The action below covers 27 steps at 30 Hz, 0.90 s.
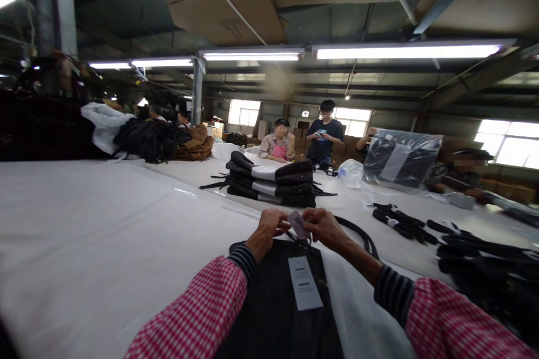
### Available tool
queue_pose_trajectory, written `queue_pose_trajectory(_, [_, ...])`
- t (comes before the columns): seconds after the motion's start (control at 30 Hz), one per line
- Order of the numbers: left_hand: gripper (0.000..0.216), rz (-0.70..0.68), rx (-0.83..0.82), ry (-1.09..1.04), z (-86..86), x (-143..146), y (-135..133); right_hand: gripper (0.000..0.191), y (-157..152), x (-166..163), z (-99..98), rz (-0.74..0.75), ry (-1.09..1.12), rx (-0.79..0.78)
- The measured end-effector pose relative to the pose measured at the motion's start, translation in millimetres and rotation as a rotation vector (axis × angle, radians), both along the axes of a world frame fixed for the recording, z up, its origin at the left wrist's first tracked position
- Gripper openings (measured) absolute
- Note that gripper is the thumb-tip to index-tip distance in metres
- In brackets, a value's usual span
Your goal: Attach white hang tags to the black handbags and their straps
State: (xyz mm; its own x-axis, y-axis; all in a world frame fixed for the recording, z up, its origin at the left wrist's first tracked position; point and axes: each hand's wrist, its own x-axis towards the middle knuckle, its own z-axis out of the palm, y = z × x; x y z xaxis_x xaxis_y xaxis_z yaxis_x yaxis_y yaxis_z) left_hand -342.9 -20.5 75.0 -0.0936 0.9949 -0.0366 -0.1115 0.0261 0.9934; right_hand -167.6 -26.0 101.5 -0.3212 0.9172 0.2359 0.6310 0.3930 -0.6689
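Note:
A dark bag (273, 303) lies flat on the white table (92, 235) in front of me, with a white label (305, 283) hanging down its front. My left hand (266, 231) and my right hand (326, 228) meet at the bag's top edge. Both pinch a small pale tag (297, 223) between their fingertips. A black strap (360, 233) curves away just right of my right hand.
A stack of folded black and grey bags (272, 182) sits further up the table. Loose black straps (400, 221) and dark bags (488, 266) lie at the right. A person holds up a clear plastic bag (400, 158). Other people sit and stand at the far end.

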Motion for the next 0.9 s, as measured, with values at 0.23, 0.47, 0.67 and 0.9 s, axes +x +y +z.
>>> queue_pose_trajectory(0.23, [0.016, 0.112, 0.218, 0.343, 5.4, 4, -2, 0.014, -11, -8, 16.7, -0.040, -0.260, 0.076])
queue_pose_trajectory(0.47, [0.019, 0.213, 0.333, 0.605, 10.6, 9, -14, 0.022, -17, -18, 25.6, -0.069, -0.587, 0.156])
queue_pose_trajectory(0.67, [0.018, 0.269, 0.397, 0.754, 16.4, 17, -28, 0.016, -11, -35, 34.4, -0.041, -0.657, 0.116])
queue_pose_trajectory(0.9, [0.014, 0.159, 0.427, 0.765, 14.1, 15, -22, 0.015, 4, -24, 17.4, 0.041, -0.394, 0.046])
